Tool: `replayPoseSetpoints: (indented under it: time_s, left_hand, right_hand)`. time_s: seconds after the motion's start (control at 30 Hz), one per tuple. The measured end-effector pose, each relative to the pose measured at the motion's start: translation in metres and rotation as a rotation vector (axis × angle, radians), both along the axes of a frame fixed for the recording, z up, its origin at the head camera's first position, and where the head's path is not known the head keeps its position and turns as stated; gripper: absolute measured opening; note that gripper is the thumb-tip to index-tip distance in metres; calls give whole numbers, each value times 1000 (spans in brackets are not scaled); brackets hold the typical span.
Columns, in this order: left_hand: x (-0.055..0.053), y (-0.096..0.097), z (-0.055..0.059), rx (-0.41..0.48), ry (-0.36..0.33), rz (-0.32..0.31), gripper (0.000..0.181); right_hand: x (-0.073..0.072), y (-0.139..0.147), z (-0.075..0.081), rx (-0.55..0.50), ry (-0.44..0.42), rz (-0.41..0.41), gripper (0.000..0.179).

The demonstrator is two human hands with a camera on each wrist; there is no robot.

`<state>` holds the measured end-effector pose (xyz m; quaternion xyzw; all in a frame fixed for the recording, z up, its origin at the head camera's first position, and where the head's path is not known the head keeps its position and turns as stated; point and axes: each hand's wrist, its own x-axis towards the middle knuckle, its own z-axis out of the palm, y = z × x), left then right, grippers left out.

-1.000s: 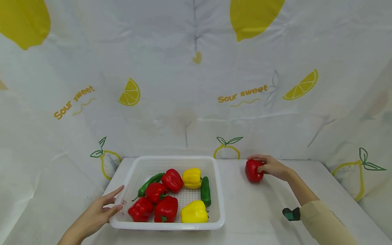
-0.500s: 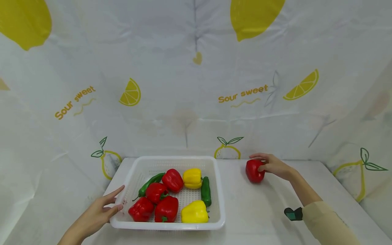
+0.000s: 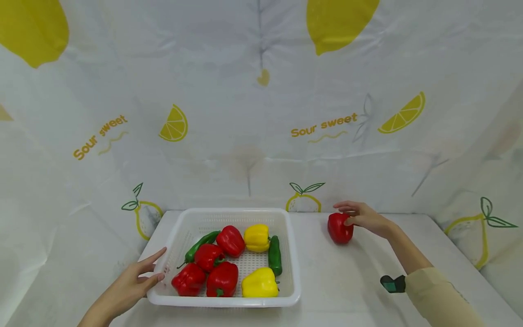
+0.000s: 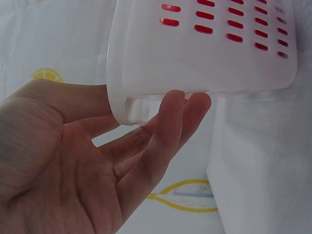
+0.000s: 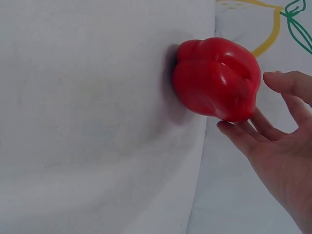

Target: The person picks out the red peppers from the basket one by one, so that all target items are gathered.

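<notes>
Though one pepper [image 3: 340, 230] outside, eight [image 3: 209, 257] in basket [image 3: 297, 272]

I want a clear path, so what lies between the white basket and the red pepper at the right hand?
In the head view, only bare white tabletop lies between the basket and that red pepper.

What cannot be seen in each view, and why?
Left wrist view: peppers in the basket, mostly behind its wall.
Left wrist view: thumb tip of the left hand, behind the rim.
Right wrist view: some fingertips of the right hand, behind the lone pepper.
Head view: right sleeve, cut off by the bottom edge.
</notes>
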<state>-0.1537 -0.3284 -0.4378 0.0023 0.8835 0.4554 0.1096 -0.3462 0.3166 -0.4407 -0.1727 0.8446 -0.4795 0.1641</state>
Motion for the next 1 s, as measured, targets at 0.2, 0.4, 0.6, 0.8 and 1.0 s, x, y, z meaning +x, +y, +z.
replayPoseSetpoints:
  time_s: [0.2, 0.4, 0.6, 0.8, 1.0]
  left_hand:
    - [0, -2, -1, 6, -13, -5, 77]
    - [0, -2, -1, 14, -8, -7, 77]
    - [0, -2, 0, 22, -11, -13, 78]
    - [0, 0, -1, 18, -18, 18, 77]
    - [0, 0, -2, 26, -19, 26, 76]
  right_hand:
    - [2, -1, 12, 26, 86, 11, 67]
    - [4, -7, 26, 27, 146, 15, 63]
    - [8, -22, 38, 21, 182, 61, 61]
    - [12, -42, 51, 19, 240, 117, 59]
    - [15, -64, 63, 21, 269, 158, 57]
